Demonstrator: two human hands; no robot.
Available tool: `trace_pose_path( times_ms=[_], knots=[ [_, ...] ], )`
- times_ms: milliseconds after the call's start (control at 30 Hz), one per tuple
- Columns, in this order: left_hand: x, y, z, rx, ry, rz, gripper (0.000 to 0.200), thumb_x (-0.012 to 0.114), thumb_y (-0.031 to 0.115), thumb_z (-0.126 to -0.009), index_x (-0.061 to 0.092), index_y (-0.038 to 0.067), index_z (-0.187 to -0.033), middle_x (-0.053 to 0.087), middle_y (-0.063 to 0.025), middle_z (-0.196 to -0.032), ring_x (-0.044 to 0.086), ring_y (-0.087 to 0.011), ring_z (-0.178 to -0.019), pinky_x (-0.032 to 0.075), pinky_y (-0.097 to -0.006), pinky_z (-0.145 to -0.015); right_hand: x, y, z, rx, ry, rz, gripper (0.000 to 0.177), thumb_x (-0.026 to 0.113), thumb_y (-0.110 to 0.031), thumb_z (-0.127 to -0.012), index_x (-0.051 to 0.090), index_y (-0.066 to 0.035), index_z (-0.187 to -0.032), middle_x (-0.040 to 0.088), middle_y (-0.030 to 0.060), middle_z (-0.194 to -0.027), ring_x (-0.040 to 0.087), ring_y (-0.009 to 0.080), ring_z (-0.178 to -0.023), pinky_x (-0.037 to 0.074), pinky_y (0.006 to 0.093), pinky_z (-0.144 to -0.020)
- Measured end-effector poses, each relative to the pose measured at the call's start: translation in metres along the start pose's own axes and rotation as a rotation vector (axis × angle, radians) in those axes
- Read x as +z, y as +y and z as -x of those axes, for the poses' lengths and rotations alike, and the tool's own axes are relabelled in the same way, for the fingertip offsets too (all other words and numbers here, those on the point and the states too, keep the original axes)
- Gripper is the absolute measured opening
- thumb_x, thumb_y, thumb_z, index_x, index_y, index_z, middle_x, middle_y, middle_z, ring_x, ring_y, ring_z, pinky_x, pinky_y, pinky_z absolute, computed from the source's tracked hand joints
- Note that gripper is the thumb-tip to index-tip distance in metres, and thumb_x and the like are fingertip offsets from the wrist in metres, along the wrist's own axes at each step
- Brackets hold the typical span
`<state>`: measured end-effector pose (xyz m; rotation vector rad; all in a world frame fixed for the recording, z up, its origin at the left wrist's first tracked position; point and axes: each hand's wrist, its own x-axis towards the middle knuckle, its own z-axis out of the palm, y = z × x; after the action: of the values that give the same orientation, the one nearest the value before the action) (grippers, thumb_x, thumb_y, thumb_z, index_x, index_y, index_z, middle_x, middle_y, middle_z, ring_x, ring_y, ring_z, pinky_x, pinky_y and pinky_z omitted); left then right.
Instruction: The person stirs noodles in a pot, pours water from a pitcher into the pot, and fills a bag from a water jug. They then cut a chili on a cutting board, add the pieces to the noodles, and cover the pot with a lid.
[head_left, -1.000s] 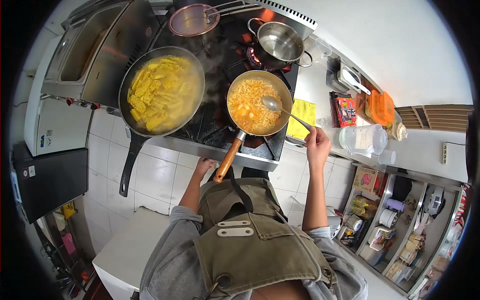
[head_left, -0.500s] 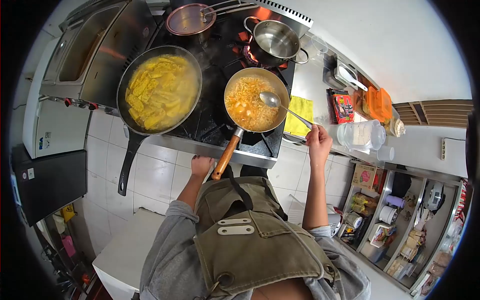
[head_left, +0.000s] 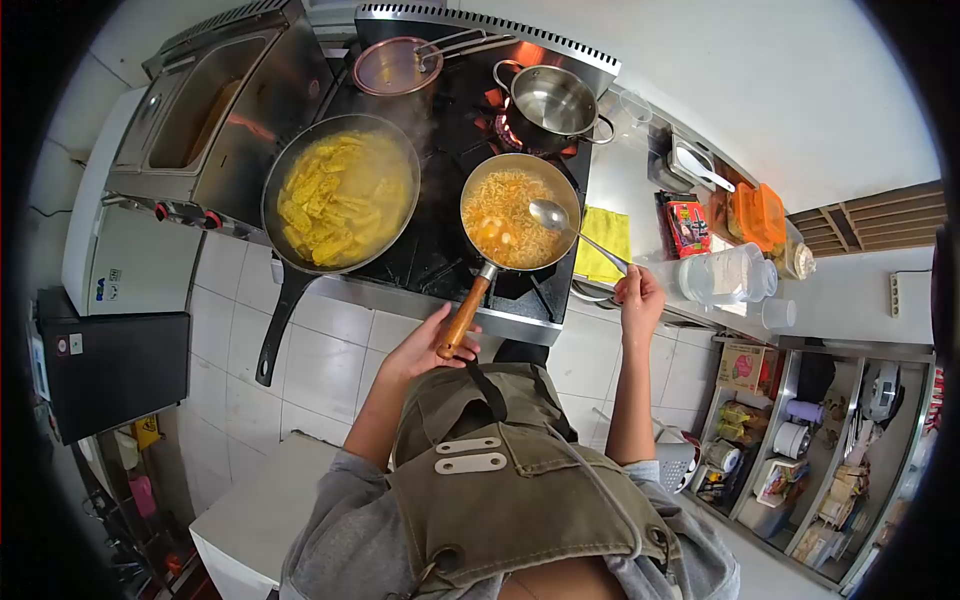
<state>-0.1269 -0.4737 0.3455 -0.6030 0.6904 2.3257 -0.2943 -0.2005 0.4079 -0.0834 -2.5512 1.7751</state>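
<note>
A small saucepan [head_left: 478, 215] with a wooden handle [head_left: 464, 320] holds noodles in orange broth [head_left: 505, 205], with pale egg-like lumps near the front. My right hand [head_left: 639, 298] pinches the end of a metal spoon [head_left: 598, 249], whose bowl rests in the broth on the right side. At the wooden handle is my left hand [head_left: 420, 348], its thumb raised on the left and its fingers reaching beneath the wood. Those fingers look apart rather than wrapped round it. Left of the saucepan, a large black frying pan [head_left: 268, 205] contains yellow pieces in steaming liquid.
Behind the saucepan, a steel pot [head_left: 553, 100] sits over a lit burner. A lidded pot [head_left: 398, 66] stands at the back left. On the right counter are a yellow cloth [head_left: 604, 240], a red packet [head_left: 687, 224], clear containers [head_left: 722, 274] and an orange-lidded box [head_left: 757, 214].
My left hand has come up from the stove's front edge to the wooden handle, its fingers opening. My right hand keeps the spoon in the broth. The camera view has shifted slightly.
</note>
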Motion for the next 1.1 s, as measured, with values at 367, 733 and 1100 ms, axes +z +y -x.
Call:
trace_pose_path(
  times_ms=[367,733,1100],
  knots=[
    [0.04,0.013,-0.003,0.075,0.171,-0.323,0.015,0.056,0.017,-0.088,0.042,0.012,-0.085,0.033,0.0083,-0.053,0.027,0.0008,-0.038,0.019,-0.0167,-0.031,-0.013,-0.011,0.016,0.027,-0.006,-0.051,0.028,0.048,-0.017,-0.092,0.059,0.004,-0.077,0.053,0.0039,-0.054,0.047,0.0072,-0.046,0.037,0.0222,-0.044],
    [0.109,-0.034,0.038,0.126,0.192,-0.267,0.017,0.058,0.013,-0.086,0.041,0.01,-0.085,0.032,0.0077,-0.053,0.026,-0.0003,-0.037,0.019,-0.0177,-0.031,-0.066,-0.056,0.006,-0.204,-0.068,0.087,0.024,0.048,-0.015,-0.091,0.058,0.004,-0.079,0.052,0.003,-0.054,0.049,0.0067,-0.048,0.04,0.0214,-0.044],
    [0.189,-0.131,0.068,0.334,0.388,-0.085,0.021,0.06,0.013,-0.084,0.039,0.01,-0.085,0.033,0.0072,-0.052,0.028,-0.0013,-0.037,0.02,-0.0191,-0.032,-0.107,-0.075,0.001,-0.634,-0.299,0.247,0.009,0.053,-0.003,-0.084,0.058,0.001,-0.078,0.057,0.0091,-0.057,0.056,0.0155,-0.049,0.042,0.0258,-0.049]
  ],
)
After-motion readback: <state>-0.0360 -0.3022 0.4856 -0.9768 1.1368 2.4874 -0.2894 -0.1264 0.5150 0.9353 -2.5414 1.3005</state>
